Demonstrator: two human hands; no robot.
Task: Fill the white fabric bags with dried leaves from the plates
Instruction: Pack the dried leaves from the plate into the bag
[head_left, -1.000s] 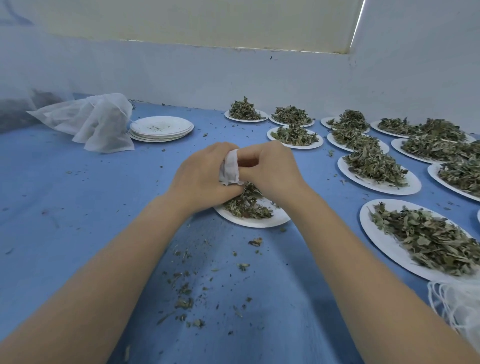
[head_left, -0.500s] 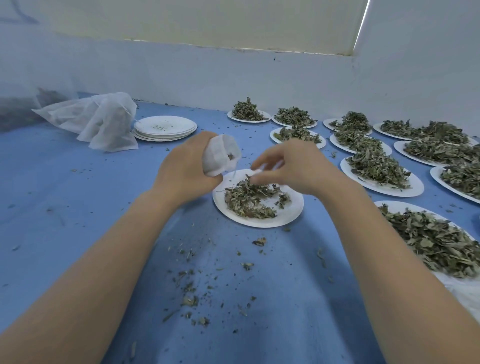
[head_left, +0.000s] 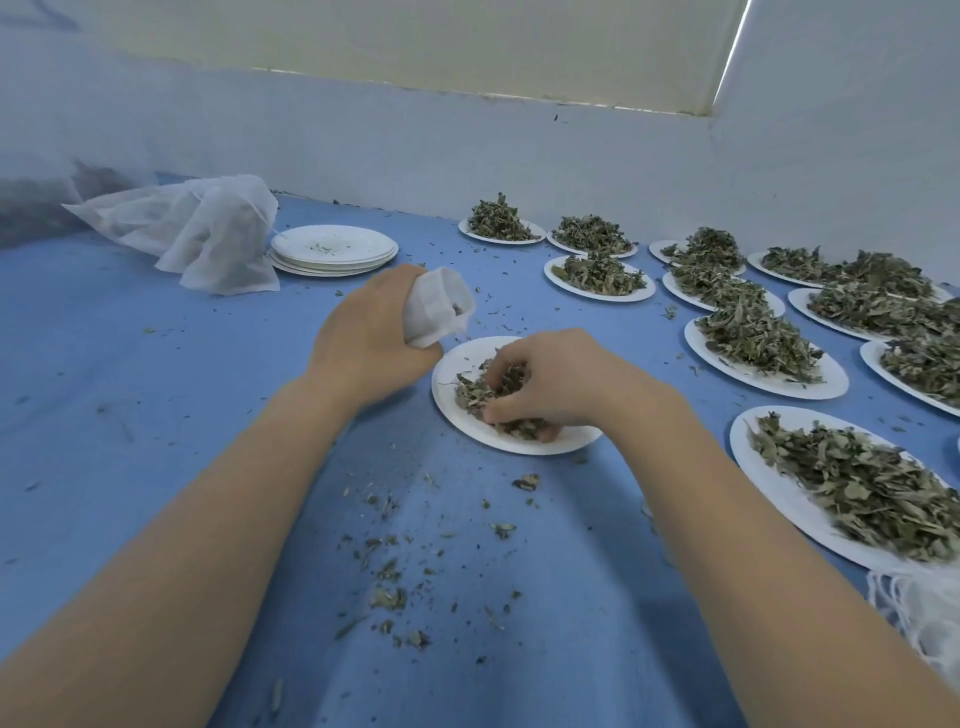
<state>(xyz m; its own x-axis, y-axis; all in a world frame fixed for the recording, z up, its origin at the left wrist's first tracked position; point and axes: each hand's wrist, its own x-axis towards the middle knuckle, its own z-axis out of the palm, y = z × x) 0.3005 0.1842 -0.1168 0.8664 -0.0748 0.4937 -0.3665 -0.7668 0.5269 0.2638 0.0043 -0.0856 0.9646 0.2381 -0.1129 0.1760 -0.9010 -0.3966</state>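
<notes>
Far left, one large crumpled white sack (head_left: 202, 234) is seen on the blue cloth (head_left: 130, 389). Just beside it, a stack of emptied plates (head_left: 332, 249) is noted; the number in the stack cannot be told. One small white bag (head_left: 436, 306) is gripped in the left hand (head_left: 369, 338), mouth up and toward the right, above the cloth. Crumbs (head_left: 389, 571) are scattered near the forearms. One centre plate (head_left: 457, 410) is partly emptied; its leaves (head_left: 470, 392) are grasped by the curled fingers of the right hand (head_left: 545, 384). To the right, at least ten heaped plates (head_left: 763, 379) are counted, some cut off at the edge. One white mesh bundle (head_left: 924, 608) is seen lower right.
</notes>
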